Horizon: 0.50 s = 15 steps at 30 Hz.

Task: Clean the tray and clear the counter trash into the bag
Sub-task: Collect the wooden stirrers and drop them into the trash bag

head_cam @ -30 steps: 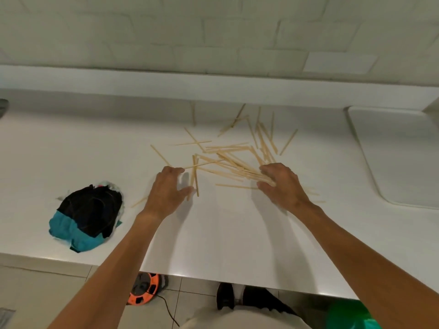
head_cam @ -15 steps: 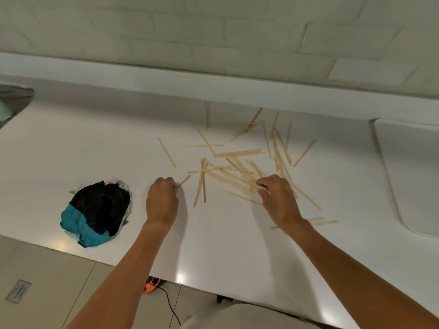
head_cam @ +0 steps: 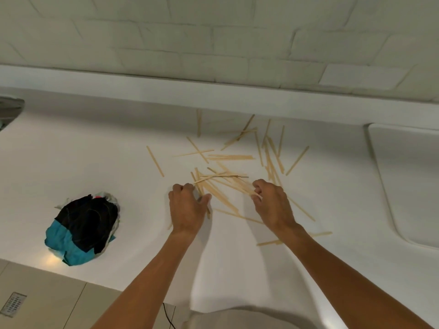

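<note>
White counter (head_cam: 95,162) under both hands, wide and flat, meeting a tiled wall beyond the fingertips. Off to the outer side of the right hand (head_cam: 273,205), well apart: a pale tray (head_cam: 408,186), lying flat, probably parked there pending the clearing of the litter. Out past the left hand (head_cam: 187,210), well apart and nearer the counter edge, a crumpled black-and-teal bundle (head_cam: 80,226); cannot tell whether bag or rag.

Left hand knuckles-up, fingers curled, thumb closing against them on a few wooden sticks (head_cam: 228,157) — a pinch suited to thin, flat pieces lying tight against the surface. Right hand likewise curled, fingertips hooked round the ends of a small sheaf, apparently raking several together for one lift rather than many.

Between the two hands, a crossed heap of sticks. Beyond the fingertips, looser strays fanned toward the wall. Beside and behind the right wrist, a few more.

Judged early in the clearing — most sticks ungathered, none bagged.
</note>
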### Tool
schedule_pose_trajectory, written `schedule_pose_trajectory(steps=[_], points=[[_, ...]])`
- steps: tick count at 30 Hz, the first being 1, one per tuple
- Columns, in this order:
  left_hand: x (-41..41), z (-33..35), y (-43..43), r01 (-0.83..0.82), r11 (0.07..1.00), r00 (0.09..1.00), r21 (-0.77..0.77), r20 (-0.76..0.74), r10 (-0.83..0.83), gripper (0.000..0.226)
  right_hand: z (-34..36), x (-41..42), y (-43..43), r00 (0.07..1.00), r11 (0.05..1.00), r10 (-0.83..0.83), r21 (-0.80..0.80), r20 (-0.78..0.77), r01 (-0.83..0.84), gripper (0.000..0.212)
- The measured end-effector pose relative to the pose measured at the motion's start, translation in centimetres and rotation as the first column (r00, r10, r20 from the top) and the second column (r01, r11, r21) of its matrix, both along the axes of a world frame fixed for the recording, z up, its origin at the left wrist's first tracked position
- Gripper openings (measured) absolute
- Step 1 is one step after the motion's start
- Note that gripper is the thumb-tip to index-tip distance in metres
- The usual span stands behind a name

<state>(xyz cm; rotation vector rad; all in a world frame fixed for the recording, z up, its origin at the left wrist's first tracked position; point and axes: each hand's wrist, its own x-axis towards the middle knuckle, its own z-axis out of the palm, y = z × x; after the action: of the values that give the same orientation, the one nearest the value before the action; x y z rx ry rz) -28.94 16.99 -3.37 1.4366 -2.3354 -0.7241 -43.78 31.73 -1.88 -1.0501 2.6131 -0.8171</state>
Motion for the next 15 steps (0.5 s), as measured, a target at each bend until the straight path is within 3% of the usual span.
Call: schedule_pose_trajectory(steps=[4,9,15], points=[[-1.5,0.2,-0.6,-0.016,1.000,1.000,0.004,0.002,0.016,0.013,0.2,0.0,-0.3,0.999,0.998,-0.017,0.065,-0.050,0.020,0.017],[-2.7,0.9,-0.6,0.061,0.998,0.986,-0.032,0.159,-0.055,0.019,0.5,0.2,-0.7,0.999,0.992,-0.014,0.123,-0.043,0.019,0.010],[-3.0,0.9,0.8,0.194,0.970,0.873,-0.144,0.476,-0.104,0.028,0.4,0.6,0.0,0.998,0.993,0.012,0.115,-0.056,-0.006,0.023]])
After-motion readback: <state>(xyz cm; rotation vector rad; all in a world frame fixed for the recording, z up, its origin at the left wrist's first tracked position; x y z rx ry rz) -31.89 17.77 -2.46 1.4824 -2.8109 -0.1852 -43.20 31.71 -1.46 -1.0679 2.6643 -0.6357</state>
